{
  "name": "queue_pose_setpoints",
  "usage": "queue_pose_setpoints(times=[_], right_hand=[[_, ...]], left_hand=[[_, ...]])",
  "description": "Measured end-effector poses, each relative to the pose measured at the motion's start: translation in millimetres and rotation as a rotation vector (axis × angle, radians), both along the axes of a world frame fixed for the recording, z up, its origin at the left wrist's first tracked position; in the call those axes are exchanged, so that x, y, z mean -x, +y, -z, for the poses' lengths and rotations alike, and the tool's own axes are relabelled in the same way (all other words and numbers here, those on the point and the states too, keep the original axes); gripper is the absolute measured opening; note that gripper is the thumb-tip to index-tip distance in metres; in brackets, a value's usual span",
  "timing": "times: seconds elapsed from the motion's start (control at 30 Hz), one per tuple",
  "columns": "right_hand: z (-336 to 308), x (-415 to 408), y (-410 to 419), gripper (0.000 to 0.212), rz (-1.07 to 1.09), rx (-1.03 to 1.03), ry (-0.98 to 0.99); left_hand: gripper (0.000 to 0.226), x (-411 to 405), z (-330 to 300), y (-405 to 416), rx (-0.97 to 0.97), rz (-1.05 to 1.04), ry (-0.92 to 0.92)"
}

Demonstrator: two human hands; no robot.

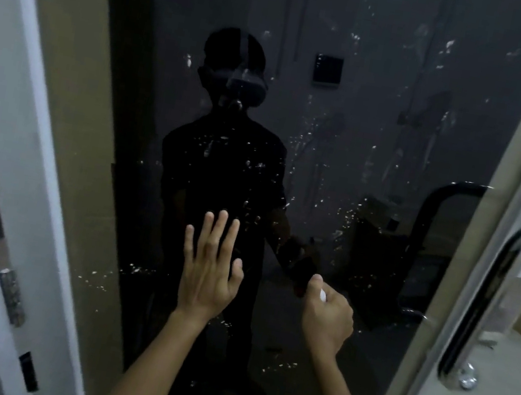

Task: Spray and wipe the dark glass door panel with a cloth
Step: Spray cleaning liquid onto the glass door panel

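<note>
Two hands reach toward the dark glass panel (351, 126), which fills the middle of the view, flecked with white droplets, between a white frame (22, 120) and a steel handle (496, 273). Left hand (208, 268) is released, fingers straight against the glass; right hand (328, 317) clenches a small white thing (323, 294), too hidden to name.

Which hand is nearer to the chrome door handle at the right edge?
The right hand: it grips a small white object just left of the chrome door handle. The left hand is spread open farther left.
</note>
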State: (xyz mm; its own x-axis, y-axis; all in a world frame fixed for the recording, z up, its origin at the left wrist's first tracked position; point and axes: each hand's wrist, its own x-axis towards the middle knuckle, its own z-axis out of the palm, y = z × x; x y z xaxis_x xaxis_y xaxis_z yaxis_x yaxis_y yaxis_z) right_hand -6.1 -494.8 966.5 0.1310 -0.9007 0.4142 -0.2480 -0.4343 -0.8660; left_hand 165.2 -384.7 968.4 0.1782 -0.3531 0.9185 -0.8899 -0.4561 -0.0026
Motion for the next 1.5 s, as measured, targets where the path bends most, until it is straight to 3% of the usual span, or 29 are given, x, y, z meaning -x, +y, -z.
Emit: queue_pose_setpoints(times=[0.23, 0.43, 0.6, 0.8, 0.97, 1.1, 1.33, 1.5], right_hand=[[13.0, 18.3, -36.1, 0.076, -0.001, -0.061, -0.119], [24.5, 56.7, -68.9, 0.063, 0.032, -0.097, -0.170], [33.8, 84.1, -96.9, 0.065, 0.078, -0.117, -0.218], [32.2, 89.9, -131.2, 0.068, 0.123, -0.222, -0.311], [26.8, 99.1, -139.7, 0.060, 0.187, -0.279, -0.329], [34.9, 103.3, -142.3, 0.067, 0.163, -0.298, -0.358], [46.9, 107.4, -132.8, 0.070, 0.018, -0.284, -0.372], [68.6, 105.1, -105.1, 0.070, -0.357, -0.335, -0.310]], left_hand=[[0.067, -7.7, 7.8, -13.1, 0.022, -0.116, -0.039], [0.068, -6.3, 7.5, -16.1, 0.065, -0.112, -0.041], [0.061, 24.7, 2.1, -35.7, 0.188, -0.060, 0.104], [0.068, 85.1, -6.7, -93.0, -0.013, 0.074, -0.042], [0.073, 89.2, -1.9, -113.7, -0.105, -0.011, -0.028], [0.073, 86.3, -0.9, -114.5, -0.127, -0.043, -0.042], [0.072, 96.2, -4.7, -112.5, -0.132, -0.069, -0.015], [0.072, 105.3, 1.4, -94.2, -0.170, -0.025, 0.021]])
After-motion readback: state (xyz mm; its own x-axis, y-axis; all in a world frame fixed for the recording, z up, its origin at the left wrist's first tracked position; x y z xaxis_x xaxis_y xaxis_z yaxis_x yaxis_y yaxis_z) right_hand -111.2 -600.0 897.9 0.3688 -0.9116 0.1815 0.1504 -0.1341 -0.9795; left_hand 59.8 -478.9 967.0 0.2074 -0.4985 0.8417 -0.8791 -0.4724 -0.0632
